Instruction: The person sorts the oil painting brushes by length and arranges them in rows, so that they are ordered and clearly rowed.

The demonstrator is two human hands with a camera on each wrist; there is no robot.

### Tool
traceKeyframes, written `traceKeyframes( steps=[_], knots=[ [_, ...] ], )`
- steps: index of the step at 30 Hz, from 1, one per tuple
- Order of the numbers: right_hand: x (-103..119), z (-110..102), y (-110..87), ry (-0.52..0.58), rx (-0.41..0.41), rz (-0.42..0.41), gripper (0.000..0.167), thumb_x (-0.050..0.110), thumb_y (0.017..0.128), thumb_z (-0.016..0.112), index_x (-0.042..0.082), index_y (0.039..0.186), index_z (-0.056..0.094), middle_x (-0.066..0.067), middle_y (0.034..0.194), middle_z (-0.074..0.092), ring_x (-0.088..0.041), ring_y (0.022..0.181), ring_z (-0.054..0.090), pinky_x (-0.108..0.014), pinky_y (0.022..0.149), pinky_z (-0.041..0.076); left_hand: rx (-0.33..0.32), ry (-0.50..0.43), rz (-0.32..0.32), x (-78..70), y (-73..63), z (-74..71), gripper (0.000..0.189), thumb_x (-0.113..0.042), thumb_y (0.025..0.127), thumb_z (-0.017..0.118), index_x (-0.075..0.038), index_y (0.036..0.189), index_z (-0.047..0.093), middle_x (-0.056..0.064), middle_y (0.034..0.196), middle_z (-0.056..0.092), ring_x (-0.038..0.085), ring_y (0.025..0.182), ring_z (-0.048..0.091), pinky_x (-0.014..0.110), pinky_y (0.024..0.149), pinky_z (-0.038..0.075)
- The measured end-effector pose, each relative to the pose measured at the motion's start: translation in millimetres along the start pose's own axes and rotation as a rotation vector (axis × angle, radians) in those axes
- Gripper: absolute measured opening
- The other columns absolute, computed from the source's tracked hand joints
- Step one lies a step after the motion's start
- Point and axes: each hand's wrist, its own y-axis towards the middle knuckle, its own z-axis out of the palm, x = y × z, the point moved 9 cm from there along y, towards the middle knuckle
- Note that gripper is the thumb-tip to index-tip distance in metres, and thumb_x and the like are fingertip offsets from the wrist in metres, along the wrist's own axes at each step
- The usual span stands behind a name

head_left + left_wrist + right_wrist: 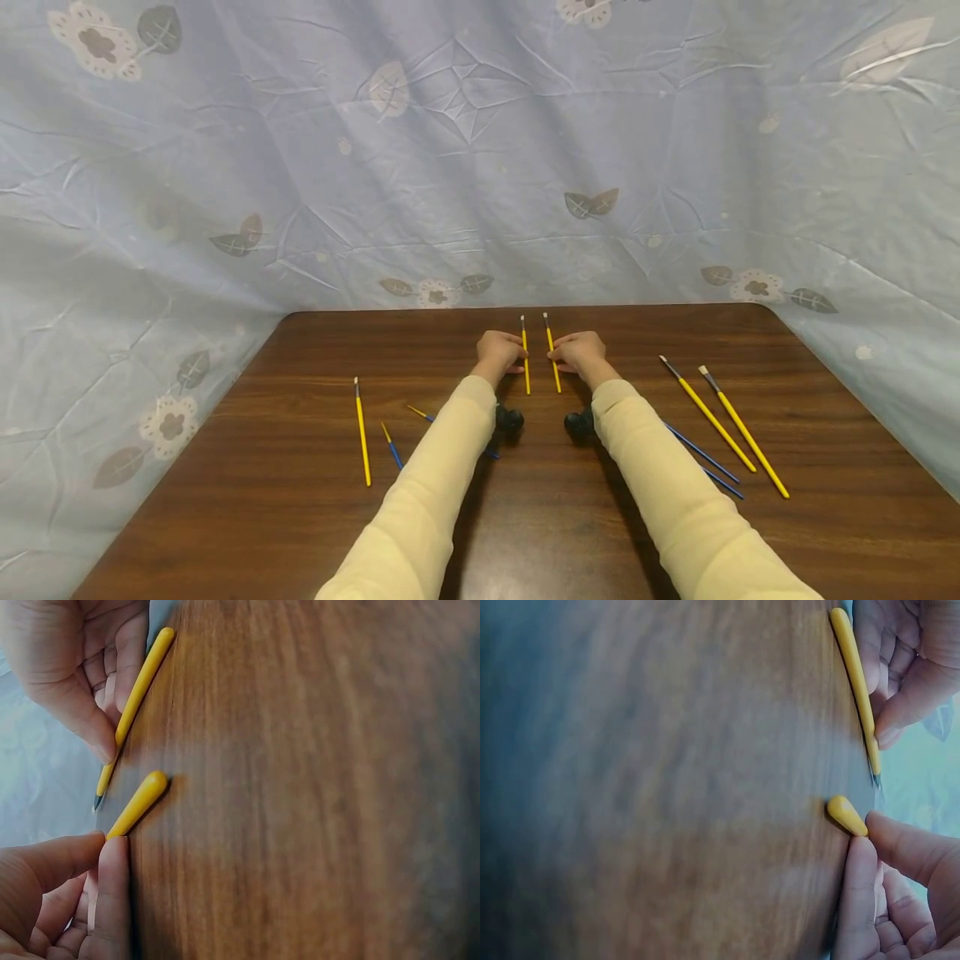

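Note:
Near the far edge of the table, two slim paintbrushes with yellow handles lie roughly side by side, bristles pointing away. My left hand pinches the left paintbrush between thumb and fingers. From the other side, my right hand pinches the right paintbrush in the same way. A narrow gap separates the two brushes. In the left wrist view the rounded handle end sticks out past the left fingertips. The right wrist view shows the other handle end beyond the right thumb and finger.
On the left lie a yellow paintbrush and two blue ones, such as this short blue paintbrush, partly behind my sleeve. To the right are two larger yellow paintbrushes and blue handles partly covered by my arm. A patterned curtain hangs behind the table.

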Motion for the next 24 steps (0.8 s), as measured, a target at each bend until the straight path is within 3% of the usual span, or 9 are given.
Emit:
traceKeyframes(
  steps=[5, 13, 24],
  knots=[
    [0.3, 0.5, -0.1, -0.016, -0.005, -0.006, 0.027, 0.001, 0.083, 0.075, -0.003, 0.11, 0.07, -0.017, 0.113, 0.061, -0.018, 0.081, 0.064, -0.024, 0.064, 0.06, 0.001, -0.003, 0.009, 0.7, -0.1, -0.6, 0.026, 0.006, 0.079, 0.077, -0.002, 0.103, 0.075, 0.016, 0.109, 0.061, 0.019, 0.065, 0.066, 0.026, 0.049, 0.058],
    [3.1, 1.1, -2.2, -0.013, -0.007, -0.011, 0.027, -0.001, 0.085, 0.073, -0.004, 0.112, 0.07, -0.02, 0.118, 0.06, -0.03, 0.102, 0.063, -0.026, 0.07, 0.06, 0.011, -0.009, 0.001, -1.2, -1.7, 0.4, 0.026, 0.006, 0.079, 0.077, -0.002, 0.104, 0.075, 0.017, 0.109, 0.062, 0.019, 0.064, 0.065, 0.027, 0.049, 0.058],
    [3.8, 2.1, -3.2, -0.02, -0.014, -0.016, 0.027, 0.0, 0.085, 0.073, -0.004, 0.111, 0.07, -0.019, 0.121, 0.058, -0.03, 0.106, 0.06, -0.027, 0.071, 0.06, 0.018, -0.016, -0.006, -0.8, -3.9, -0.9, 0.024, 0.003, 0.081, 0.076, -0.003, 0.105, 0.075, 0.015, 0.109, 0.063, 0.018, 0.065, 0.065, 0.026, 0.049, 0.058]
  ],
)
